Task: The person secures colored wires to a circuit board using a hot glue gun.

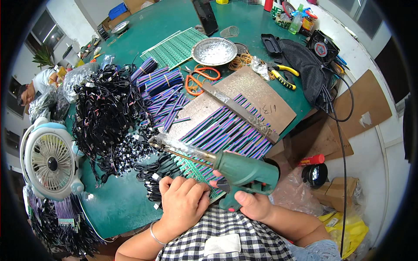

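A green soldering gun is gripped in my right hand, its metal barrel pointing left and its tip over the cable pile. Below the tip, my left hand is closed, knuckles up, at the near edge of a green circuit board panel. Whatever its fingers hold is hidden. Rows of purple, blue and black ribbon wires run from the panel up across a brown board. A metal bar lies across these wires. Black cables with plugs lie just beyond my left hand.
A large heap of black cables and a fan are on the left. Farther back are orange-handled scissors, a metal dish, green panels and yellow-handled pliers. Another person is at far left.
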The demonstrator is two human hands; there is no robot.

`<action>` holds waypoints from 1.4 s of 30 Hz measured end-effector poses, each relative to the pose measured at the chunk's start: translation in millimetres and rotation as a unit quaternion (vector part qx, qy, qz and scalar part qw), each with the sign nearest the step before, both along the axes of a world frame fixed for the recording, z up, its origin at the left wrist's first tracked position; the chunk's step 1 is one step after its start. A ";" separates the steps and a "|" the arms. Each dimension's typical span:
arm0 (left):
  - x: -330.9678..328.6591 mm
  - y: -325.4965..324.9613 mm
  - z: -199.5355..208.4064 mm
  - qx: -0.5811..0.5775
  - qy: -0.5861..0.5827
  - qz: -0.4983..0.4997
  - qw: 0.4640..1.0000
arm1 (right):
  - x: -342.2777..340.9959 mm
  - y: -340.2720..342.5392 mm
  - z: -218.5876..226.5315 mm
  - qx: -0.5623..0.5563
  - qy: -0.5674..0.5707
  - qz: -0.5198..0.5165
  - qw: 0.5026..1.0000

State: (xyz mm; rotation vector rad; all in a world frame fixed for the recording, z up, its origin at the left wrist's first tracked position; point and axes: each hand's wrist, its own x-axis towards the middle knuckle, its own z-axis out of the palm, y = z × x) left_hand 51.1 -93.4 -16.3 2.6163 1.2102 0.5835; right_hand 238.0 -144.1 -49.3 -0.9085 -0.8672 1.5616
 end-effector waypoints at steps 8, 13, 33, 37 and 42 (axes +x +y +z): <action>-0.5 0.7 -3.3 0.005 -0.018 0.003 1.000 | -8.5 5.5 2.7 0.084 0.003 -0.032 0.996; -2.4 0.9 -5.6 0.007 0.001 -0.004 1.000 | -6.1 4.1 -2.5 0.122 -0.057 -0.026 0.991; -25.5 -6.4 -0.9 0.002 -0.017 -0.095 0.995 | 49.4 -54.2 5.8 0.067 -0.036 -0.059 0.995; -25.3 -1.1 7.3 -0.002 0.039 -0.129 0.991 | 73.4 -91.3 -2.9 0.036 -0.064 -0.040 0.997; -25.1 -0.6 9.1 -0.011 0.043 -0.143 0.989 | 82.9 -126.5 -2.4 -0.083 -0.061 -0.027 0.994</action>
